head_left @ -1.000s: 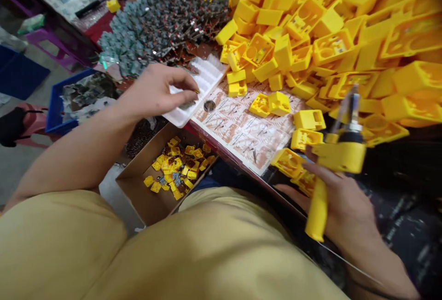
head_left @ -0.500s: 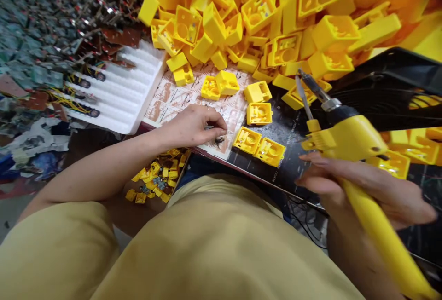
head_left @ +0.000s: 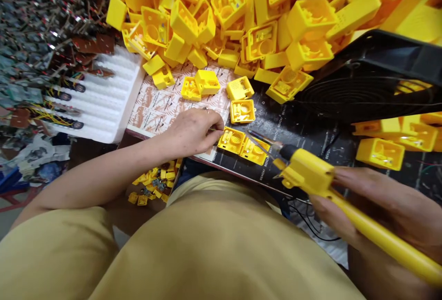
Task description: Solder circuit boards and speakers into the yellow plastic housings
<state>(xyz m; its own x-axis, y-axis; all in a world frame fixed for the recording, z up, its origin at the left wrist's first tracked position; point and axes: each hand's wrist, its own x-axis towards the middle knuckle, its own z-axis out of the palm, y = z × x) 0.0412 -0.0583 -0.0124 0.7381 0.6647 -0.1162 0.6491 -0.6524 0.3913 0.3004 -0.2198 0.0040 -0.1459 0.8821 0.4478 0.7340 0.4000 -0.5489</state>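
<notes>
While your right hand [head_left: 383,203] clamps the yellow soldering iron [head_left: 305,173], its tip has come down to the two yellow plastic housings [head_left: 231,140].
Your left fingers [head_left: 210,135] pinch a thin sliver at their edge, too small to identify; open black bench mat [head_left: 321,141] lies right, below the black fan guard [head_left: 362,97].

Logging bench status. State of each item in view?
Yellow plastic housing: lying open side up on black bench mat.
Left hand: fingers at housing edge.
Yellow soldering iron: gripped by right hand, tip beside housing.
White foam tray: wired parts in three slots.
</notes>
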